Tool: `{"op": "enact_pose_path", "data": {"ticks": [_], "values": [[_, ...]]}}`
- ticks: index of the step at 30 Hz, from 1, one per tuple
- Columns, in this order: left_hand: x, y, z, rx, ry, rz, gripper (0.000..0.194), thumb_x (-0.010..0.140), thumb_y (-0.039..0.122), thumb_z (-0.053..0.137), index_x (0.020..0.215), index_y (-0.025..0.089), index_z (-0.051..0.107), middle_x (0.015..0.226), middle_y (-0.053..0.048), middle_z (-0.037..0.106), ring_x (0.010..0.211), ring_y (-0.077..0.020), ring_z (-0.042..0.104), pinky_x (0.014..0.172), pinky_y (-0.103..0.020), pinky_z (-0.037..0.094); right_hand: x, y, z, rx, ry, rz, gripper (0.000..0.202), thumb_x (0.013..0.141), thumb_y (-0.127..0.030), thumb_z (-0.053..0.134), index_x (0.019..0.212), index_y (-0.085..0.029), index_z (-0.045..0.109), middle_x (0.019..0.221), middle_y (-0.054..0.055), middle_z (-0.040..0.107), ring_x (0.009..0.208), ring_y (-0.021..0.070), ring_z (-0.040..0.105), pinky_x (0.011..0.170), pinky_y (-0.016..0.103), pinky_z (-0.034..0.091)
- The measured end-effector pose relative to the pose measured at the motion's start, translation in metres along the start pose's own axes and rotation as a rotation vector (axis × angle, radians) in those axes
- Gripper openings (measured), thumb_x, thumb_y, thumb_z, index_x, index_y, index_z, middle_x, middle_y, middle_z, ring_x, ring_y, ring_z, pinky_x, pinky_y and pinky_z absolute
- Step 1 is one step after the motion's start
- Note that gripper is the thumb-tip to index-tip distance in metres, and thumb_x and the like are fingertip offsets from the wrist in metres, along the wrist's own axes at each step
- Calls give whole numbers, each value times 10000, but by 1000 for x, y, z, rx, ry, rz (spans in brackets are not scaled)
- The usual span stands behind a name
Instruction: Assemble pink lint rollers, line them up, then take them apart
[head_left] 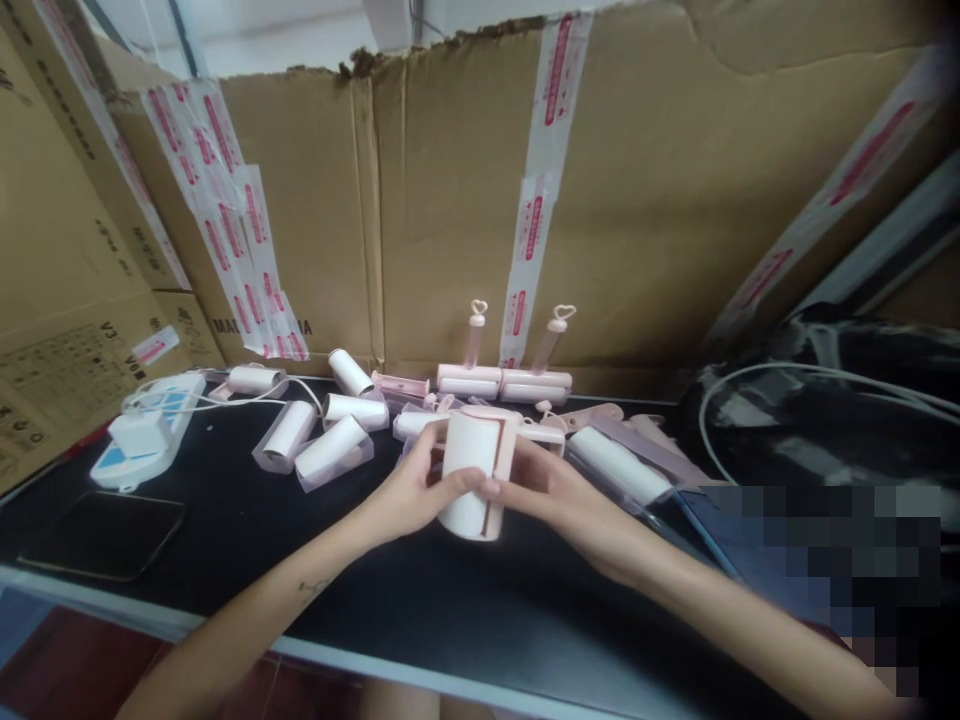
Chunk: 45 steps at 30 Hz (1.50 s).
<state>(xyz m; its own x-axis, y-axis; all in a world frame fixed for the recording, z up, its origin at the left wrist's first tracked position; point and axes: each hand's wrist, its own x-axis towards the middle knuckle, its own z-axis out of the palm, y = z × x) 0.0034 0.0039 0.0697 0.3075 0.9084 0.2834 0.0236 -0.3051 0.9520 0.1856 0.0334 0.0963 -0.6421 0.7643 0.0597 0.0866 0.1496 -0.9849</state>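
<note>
A white roll (465,470) in a pale pink casing is held upright between both hands, above the black table (450,610). My left hand (424,480) wraps round its left side, with the thumb across the white front. From the right, my right hand (536,480) grips the pink edge, its thumb meeting the left thumb. Fingers behind the roll are hidden. Just beyond the hands stand two pink rollers (469,380) with upright handles ending in heart-shaped loops. More white rolls (330,447), some in clear wrappers, lie to the left.
At the left are a white and blue power strip (169,425) with cables and a dark phone or tablet (105,535). Wrapped rolls (619,465) and a blue object (712,535) lie at the right. Tall cardboard (450,200) walls off the back.
</note>
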Motion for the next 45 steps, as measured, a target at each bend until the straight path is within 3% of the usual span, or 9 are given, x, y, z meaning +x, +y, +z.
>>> {"op": "enact_pose_path", "data": {"ticks": [5, 10, 14, 18, 21, 31, 35, 40, 45], "values": [[-7, -16, -30, 617, 22, 61, 757, 771, 477, 625, 1389, 204, 285, 1207, -113, 513, 1189, -281, 431, 1056, -488, 312, -11, 10, -12, 215, 129, 9, 507, 846, -383, 568, 1307, -228, 425, 1369, 100, 491, 1206, 284, 507, 1018, 452, 414], [-22, -31, -45, 1034, -69, 52, 372, 754, 425, 657, 1033, 188, 593, 1423, -141, 296, 1339, -379, 194, 1076, -579, 219, -18, 7, -36, 98, 280, -9, 523, 916, -514, 345, 1378, -273, 309, 1405, 101, 444, 1227, 297, 487, 932, 435, 495], [-28, -41, -30, 766, -204, 48, 168, 817, 305, 603, 931, 205, 531, 1400, -112, 324, 1329, -312, 291, 1083, -505, 272, -16, 12, -40, -140, 290, -76, 608, 873, -514, 469, 1384, -262, 258, 1392, 111, 447, 1227, 284, 483, 916, 402, 500], [-30, -59, -9, 231, -63, -35, 668, 702, 301, 737, 1135, 245, 232, 1260, -119, 417, 1197, -226, 479, 1019, -443, 394, -9, 13, -31, -464, 81, -195, 558, 839, -435, 584, 1322, -228, 398, 1299, 99, 532, 1146, 250, 538, 956, 385, 449], [-30, -69, -2, 57, -36, -80, 782, 629, 295, 796, 1129, 239, 197, 1266, -131, 419, 1187, -227, 490, 1020, -455, 389, -5, 6, -25, -728, -118, -251, 450, 872, -414, 544, 1280, -226, 516, 1236, 84, 588, 1125, 250, 548, 961, 384, 425], [-26, -72, -8, 10, -61, -94, 773, 613, 252, 804, 1105, 244, 208, 1126, -73, 478, 1076, -215, 547, 966, -461, 420, -4, -2, -23, -1151, -269, -275, 419, 910, -368, 481, 1299, -219, 535, 1071, 118, 643, 953, 252, 624, 823, 364, 480], [-27, -73, -9, 82, -35, -101, 758, 625, 252, 794, 1121, 237, 222, 1138, -73, 459, 1070, -209, 544, 959, -434, 437, -6, 16, -17, -1139, -261, -279, 435, 916, -353, 468, 1337, -246, 488, 1147, 125, 586, 1021, 257, 596, 862, 392, 479], [-28, -62, -14, 308, -61, 7, 703, 688, 269, 739, 1248, 245, 315, 1203, -78, 458, 1147, -230, 496, 1019, -448, 386, -18, 40, -6, -1076, -161, -325, 603, 857, -483, 531, 1404, -284, 374, 1442, 144, 317, 1331, 324, 310, 1029, 513, 336], [-29, -49, -22, 666, -215, 43, 606, 797, 320, 616, 1349, 353, 368, 1232, -49, 425, 1100, -219, 514, 959, -397, 444, -11, 18, -27, -906, -131, -276, 598, 883, -482, 486, 1407, -233, 342, 1418, 119, 377, 1304, 248, 376, 1027, 403, 374]]}}
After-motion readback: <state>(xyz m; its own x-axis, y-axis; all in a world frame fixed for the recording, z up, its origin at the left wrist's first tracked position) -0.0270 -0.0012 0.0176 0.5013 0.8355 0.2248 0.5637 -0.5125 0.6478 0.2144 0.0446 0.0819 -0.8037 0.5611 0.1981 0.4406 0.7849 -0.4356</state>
